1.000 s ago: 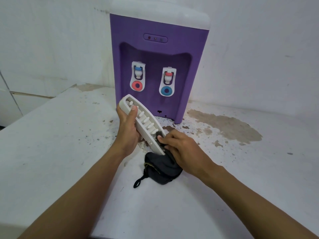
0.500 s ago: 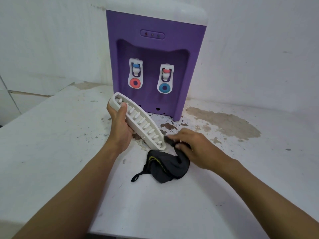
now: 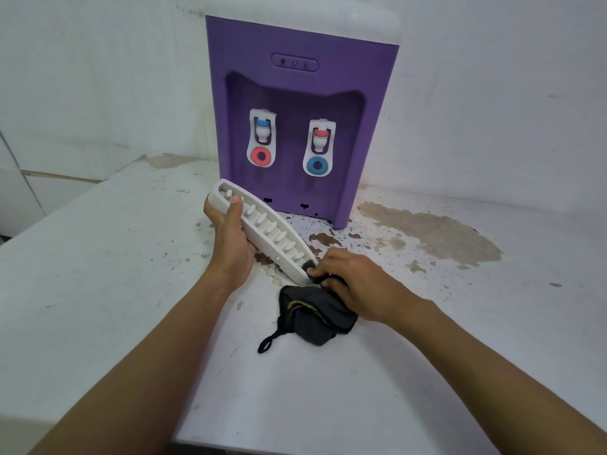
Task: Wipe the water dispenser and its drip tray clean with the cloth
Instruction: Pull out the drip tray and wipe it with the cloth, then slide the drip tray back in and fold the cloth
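Stained worktop (image 3: 98,274) — left fingers (image 3: 235,205) grip tray (image 3: 274,254); right fingers (image 3: 330,260), pinching cloth (image 3: 315,320), are back at its end — wiping continues.

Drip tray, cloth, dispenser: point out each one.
Drip tray (image 3: 267,233): head view, its ribbed middle.
Cloth (image 3: 317,320): head view, the bunched lower part.
Dispenser (image 3: 295,93): head view, the purple front panel.

I record a purple box-shaped plastic water dispenser (image 3: 295,93), white-topped. Its left tap (image 3: 261,139) is blue over a red ring and its right tap (image 3: 319,147) red over blue. I also note a white pegged plastic drip tray (image 3: 266,244), a black fabric cloth (image 3: 312,323) with yellow trim, and a white flat desk (image 3: 115,274), brown-blotched.
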